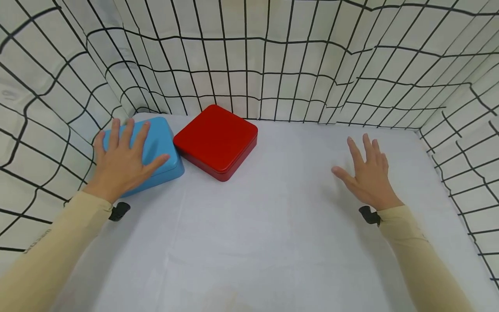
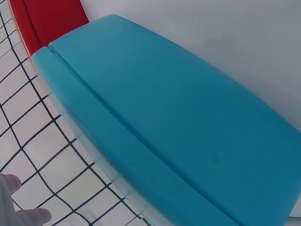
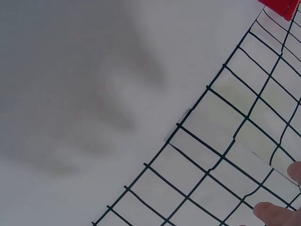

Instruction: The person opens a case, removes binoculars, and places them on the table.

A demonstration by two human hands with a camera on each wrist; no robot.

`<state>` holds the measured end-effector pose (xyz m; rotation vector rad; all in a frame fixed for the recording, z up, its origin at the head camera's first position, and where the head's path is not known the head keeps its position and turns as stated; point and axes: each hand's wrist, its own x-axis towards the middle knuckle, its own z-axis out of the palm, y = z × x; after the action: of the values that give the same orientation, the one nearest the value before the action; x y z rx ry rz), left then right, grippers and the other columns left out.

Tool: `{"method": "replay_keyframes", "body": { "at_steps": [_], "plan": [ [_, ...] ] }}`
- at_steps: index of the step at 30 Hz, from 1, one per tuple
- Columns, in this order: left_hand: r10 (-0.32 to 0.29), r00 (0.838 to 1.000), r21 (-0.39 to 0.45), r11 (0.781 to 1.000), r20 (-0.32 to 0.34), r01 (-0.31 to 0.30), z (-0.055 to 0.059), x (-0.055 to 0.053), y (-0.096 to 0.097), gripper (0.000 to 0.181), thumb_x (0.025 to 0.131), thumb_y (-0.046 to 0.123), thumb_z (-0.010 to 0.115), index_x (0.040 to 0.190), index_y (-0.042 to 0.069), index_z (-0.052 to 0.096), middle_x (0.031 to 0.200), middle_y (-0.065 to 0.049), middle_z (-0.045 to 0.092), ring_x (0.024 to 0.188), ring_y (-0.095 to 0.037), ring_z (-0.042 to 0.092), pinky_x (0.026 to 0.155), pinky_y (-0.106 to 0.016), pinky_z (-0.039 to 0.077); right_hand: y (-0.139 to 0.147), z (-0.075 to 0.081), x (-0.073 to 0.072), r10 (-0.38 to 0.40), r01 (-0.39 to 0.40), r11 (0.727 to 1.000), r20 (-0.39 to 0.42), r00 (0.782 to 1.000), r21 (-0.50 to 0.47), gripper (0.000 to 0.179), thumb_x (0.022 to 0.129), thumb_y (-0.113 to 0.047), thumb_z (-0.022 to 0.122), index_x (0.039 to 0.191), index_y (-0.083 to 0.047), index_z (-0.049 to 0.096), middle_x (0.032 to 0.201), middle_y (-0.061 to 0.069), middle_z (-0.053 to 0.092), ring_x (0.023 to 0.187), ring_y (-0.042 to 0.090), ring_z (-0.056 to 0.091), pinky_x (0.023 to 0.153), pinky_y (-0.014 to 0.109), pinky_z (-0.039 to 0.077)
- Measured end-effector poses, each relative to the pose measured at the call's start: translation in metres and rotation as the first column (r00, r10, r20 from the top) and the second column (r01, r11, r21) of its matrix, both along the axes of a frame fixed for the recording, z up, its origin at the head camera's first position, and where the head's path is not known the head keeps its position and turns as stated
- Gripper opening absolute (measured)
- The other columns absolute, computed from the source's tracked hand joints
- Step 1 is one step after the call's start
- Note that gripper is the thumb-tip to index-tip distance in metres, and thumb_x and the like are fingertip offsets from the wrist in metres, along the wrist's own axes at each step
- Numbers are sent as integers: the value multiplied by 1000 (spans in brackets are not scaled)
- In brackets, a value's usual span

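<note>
My left hand (image 1: 122, 162) is spread, fingers extended, over a blue box (image 1: 159, 135) with rounded corners at the left. In the left wrist view the blue box (image 2: 178, 108) fills most of the picture, a lid seam running along its side, and two fingertips (image 2: 35, 216) show at the lower left. Beside it lies a red box (image 1: 216, 141), turned at an angle, its corner close against the blue one. My right hand (image 1: 368, 177) hovers over the white surface at the right with fingers apart, holding nothing; its shadow falls below it in the right wrist view.
Black wire mesh (image 1: 257, 56) walls the back and both sides, with pale sheeting behind it. White cloth (image 1: 249, 229) covers the surface. Each wrist carries a small black camera mount (image 1: 119, 211).
</note>
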<state>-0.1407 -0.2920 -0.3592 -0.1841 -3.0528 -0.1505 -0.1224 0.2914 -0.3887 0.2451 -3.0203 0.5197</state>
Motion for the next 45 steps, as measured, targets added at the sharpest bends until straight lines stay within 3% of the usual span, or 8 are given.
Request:
{"method": "replay_keyframes", "body": {
  "at_steps": [14,33,45],
  "plan": [
    [-25,1000,-10,1000,-3,25,-2,-10,-3,94,97,73,43,167,18,12,172,-27,9,161,-49,-2,118,-78,3,-31,-9,-8,41,-42,998,-17,999,-41,94,97,-72,48,167,-20,14,175,21,2,160,51,0,121,78,6],
    [-48,999,11,999,11,48,-3,-27,-2,96,96,75,44,167,18,13,170,-28,12,160,-50,0,118,-77,3,-80,-12,-20,80,-87,988,-52,995,-126,97,95,-61,63,166,-14,17,174,19,14,160,48,12,125,69,10],
    [-75,997,11,997,11,75,-5,-37,4,94,96,75,43,166,17,17,169,-28,17,158,-50,8,116,-78,7,-104,-18,-23,78,-80,979,-18,997,-189,99,94,-58,66,167,-16,14,175,15,11,162,43,13,128,64,11]
  ]
}}
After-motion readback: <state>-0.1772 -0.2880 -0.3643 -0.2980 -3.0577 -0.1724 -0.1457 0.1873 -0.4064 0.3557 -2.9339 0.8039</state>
